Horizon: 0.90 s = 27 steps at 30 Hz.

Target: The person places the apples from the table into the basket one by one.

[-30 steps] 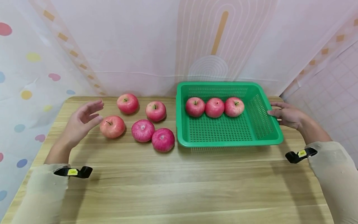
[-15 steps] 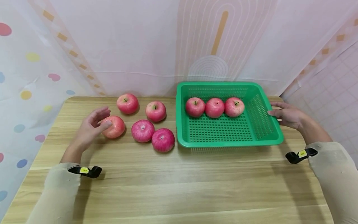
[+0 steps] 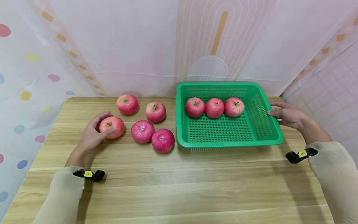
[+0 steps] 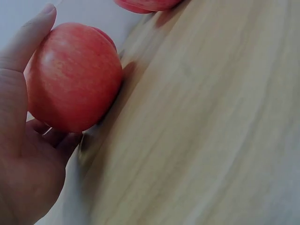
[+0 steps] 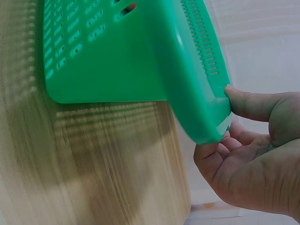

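Change: since a second ago the left hand (image 3: pixel 93 134) has come down from hovering open onto the pale red apple (image 3: pixel 112 127); nothing else has shifted.
Apple: it sits on the light wooden table (image 3: pixel 179 183) at 9 o'clock of the loose group, apart from its neighbours.
Left hand: thumb lies over the top and the other fingers curl round the near side, cupping the fruit, likely a grip for lifting.
Loose apples: four more red apples lie to its 3 o'clock, the nearest the deep pink apple (image 3: pixel 143 131).
Basket: the green perforated plastic basket (image 3: pixel 251 93) stands at 3 o'clock of the group, with a row of three red apples (image 3: pixel 214 107) along its far side.
Right hand: the right hand (image 3: pixel 288 115) pinches the basket's right rim, thumb on top and fingers beneath, apparently steadying it.
Writing: small yellow tags on the black wrist clips (image 3: pixel 92 175) are too small to read.
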Motion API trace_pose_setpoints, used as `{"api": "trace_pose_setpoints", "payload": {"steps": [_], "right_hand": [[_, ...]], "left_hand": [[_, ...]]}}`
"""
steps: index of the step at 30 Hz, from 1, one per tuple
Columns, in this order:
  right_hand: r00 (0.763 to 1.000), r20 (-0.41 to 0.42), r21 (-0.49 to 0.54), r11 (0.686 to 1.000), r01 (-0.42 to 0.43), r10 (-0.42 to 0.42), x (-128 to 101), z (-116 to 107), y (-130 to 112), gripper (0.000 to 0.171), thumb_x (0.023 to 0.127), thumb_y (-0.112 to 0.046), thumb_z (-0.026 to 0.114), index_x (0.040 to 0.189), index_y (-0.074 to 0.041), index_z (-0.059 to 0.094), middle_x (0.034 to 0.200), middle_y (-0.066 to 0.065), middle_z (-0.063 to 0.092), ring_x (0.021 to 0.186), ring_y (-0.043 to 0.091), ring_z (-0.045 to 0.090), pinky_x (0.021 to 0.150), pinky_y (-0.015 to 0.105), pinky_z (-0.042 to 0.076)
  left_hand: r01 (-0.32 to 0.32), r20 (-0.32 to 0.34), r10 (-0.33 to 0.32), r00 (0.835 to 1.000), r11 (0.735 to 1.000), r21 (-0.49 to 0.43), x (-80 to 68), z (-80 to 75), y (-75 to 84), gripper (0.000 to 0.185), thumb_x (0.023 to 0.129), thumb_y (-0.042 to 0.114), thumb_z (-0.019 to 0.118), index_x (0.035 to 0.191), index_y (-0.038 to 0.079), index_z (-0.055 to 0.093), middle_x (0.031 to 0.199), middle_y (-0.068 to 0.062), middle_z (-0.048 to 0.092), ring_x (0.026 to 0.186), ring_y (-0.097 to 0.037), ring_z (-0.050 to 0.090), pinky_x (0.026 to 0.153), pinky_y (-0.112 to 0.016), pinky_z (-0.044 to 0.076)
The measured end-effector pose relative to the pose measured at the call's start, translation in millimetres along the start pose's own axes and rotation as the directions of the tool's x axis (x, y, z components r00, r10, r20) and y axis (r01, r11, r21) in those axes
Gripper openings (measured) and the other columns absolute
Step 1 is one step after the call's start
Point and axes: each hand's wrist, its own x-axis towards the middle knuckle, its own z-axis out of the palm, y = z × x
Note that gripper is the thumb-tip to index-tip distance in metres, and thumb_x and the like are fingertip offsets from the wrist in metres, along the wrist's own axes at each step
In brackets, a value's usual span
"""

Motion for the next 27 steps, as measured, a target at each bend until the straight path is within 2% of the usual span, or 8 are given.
{"api": "trace_pose_setpoints", "payload": {"steps": [3, 7, 10, 16, 27], "right_hand": [[1.000, 0.001, -0.005, 1.000, 0.001, -0.001, 0, 0, 0, 0.037, 0.109, -0.012, 0.046, 0.144, -0.010, 0.032, 0.099, -0.013, 0.063, 0.091, 0.004, 0.063, 0.081, 0.028, 0.056], [1.000, 0.001, -0.005, 1.000, 0.003, -0.003, 0, 0, 0, 0.037, 0.109, -0.012, 0.046, 0.144, -0.010, 0.032, 0.099, -0.012, 0.063, 0.091, 0.004, 0.063, 0.081, 0.028, 0.056], [1.000, -0.001, 0.001, 1.000, 0.003, -0.003, 0, -1, 1, 0.036, 0.109, -0.012, 0.046, 0.143, -0.010, 0.033, 0.099, -0.012, 0.063, 0.091, 0.004, 0.063, 0.081, 0.028, 0.056], [1.000, -0.004, 0.003, 1.000, 0.005, -0.005, 1, -1, 1, 0.033, 0.109, -0.012, 0.047, 0.139, -0.012, 0.035, 0.098, -0.012, 0.063, 0.090, 0.005, 0.063, 0.081, 0.028, 0.056], [1.000, -0.008, 0.001, 1.000, 0.003, -0.003, 0, -1, -1, 0.035, 0.109, -0.012, 0.046, 0.142, -0.011, 0.034, 0.099, -0.012, 0.062, 0.091, 0.004, 0.062, 0.080, 0.028, 0.056]], "left_hand": [[0.002, -0.006, -0.002, 1.000, 1.000, -0.004, -0.8, 2.6, 0.7, 0.074, 0.096, 0.015, 0.072, 0.158, 0.008, 0.033, 0.147, -0.004, 0.047, 0.121, 0.004, 0.045, 0.093, -0.005, 0.039], [0.055, -0.004, -0.055, 0.998, 0.997, -0.046, -2.1, 6.8, 2.3, 0.080, 0.093, 0.016, 0.076, 0.159, 0.015, 0.033, 0.141, 0.004, 0.048, 0.119, -0.001, 0.047, 0.092, -0.008, 0.041], [0.078, -0.010, -0.078, 0.997, 0.996, -0.038, -3.1, 9.3, 2.6, 0.086, 0.090, 0.016, 0.080, 0.160, 0.018, 0.030, 0.140, 0.002, 0.048, 0.118, -0.003, 0.048, 0.091, -0.009, 0.041], [0.058, -0.018, -0.057, 0.998, 0.997, 0.057, -4.3, 11.1, 2.0, 0.090, 0.089, 0.021, 0.081, 0.160, 0.017, 0.027, 0.143, -0.009, 0.047, 0.118, -0.003, 0.047, 0.091, -0.010, 0.039], [0.033, -0.030, -0.032, 0.999, 0.999, 0.027, -3.1, 14.2, 1.5, 0.077, 0.090, 0.021, 0.080, 0.154, 0.011, 0.038, 0.132, -0.004, 0.051, 0.112, -0.008, 0.051, 0.088, -0.010, 0.041]]}}
